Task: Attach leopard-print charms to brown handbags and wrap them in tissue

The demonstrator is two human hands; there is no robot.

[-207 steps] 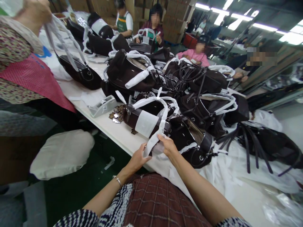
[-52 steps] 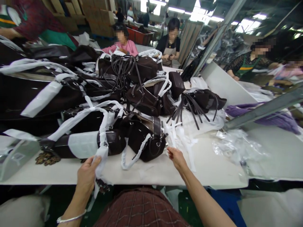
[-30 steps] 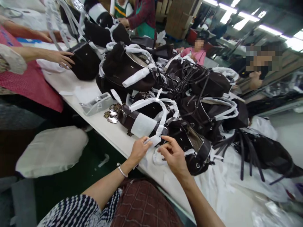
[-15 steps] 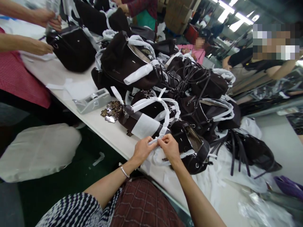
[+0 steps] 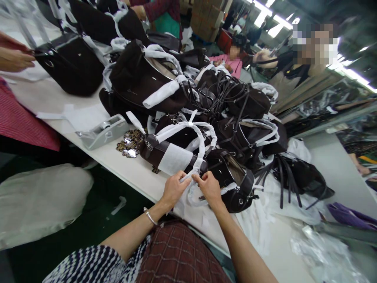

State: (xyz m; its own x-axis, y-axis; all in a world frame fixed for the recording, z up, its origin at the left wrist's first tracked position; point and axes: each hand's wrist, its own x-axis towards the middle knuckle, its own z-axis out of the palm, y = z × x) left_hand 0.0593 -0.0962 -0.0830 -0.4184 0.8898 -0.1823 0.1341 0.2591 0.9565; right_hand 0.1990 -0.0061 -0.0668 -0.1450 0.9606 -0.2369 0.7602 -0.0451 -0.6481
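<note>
Just in front of me lies a dark brown handbag [image 5: 153,151] with its handles [image 5: 201,146] wrapped in white tissue paper. A white paper sheet [image 5: 176,158] covers part of its side. My left hand [image 5: 174,189] pinches a strip of white wrapping paper [image 5: 186,177] at the lower end of a handle. Close beside it, my right hand [image 5: 208,188] is closed on the same wrapping, fingertips and thumb together. Another dark handbag [image 5: 232,177], gaping at the top, rests against the first one, right of my hands.
A tape dispenser [image 5: 104,131] and a pile of metallic tags [image 5: 129,143] sit left of the bag. More dark bags [image 5: 147,78] are heaped behind. A co-worker's hand [image 5: 17,59] is at a bag on the left. Clear plastic [image 5: 326,255] lies at right.
The view has shifted slightly, so the table scene sits further left. My hands stay at the wrapped handle with little change. The co-worker's upper hand at left has gone out of view.
</note>
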